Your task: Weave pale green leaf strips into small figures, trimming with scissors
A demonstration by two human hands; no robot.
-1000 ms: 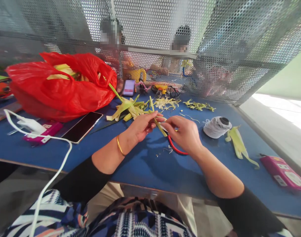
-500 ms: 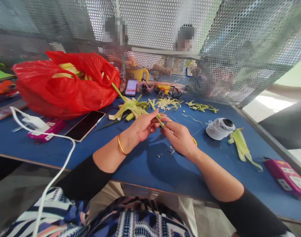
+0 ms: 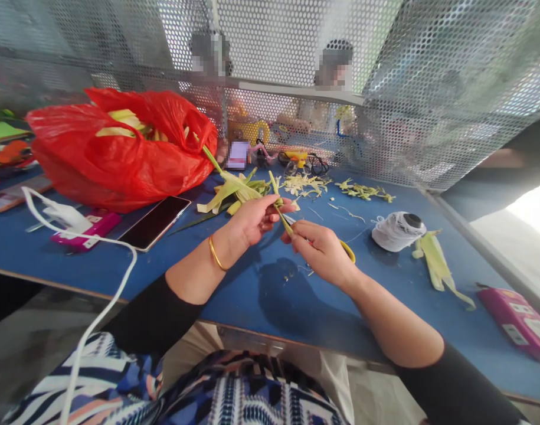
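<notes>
My left hand (image 3: 254,219) pinches a thin pale green plant stalk (image 3: 274,184) between thumb and fingers, its upper end pointing away from me. A narrow yellow-green strip (image 3: 285,223) runs down from this grip to my right hand (image 3: 318,245), whose fingertips close on its lower end. A yellow loop handle (image 3: 348,252) shows beside my right palm and a bit of metal blade appears by the fingers; it looks like scissors held there, mostly hidden. Just beyond my left hand lies a heap of pale green leaves (image 3: 234,189).
A red plastic bag (image 3: 132,171) of leaves stands left, near a dark phone (image 3: 157,223) and a white cable (image 3: 130,277). White petals (image 3: 305,185), green buds (image 3: 367,191), a thread cone (image 3: 396,232), a loose husk-like leaf (image 3: 435,260) and a magenta box (image 3: 515,319) lie rightward. Perforated metal panels (image 3: 287,47) rise behind.
My right hand has drawn slightly down and away from my left, so more of the strip shows between them. The stalk stands more upright. The view has shifted slightly.
</notes>
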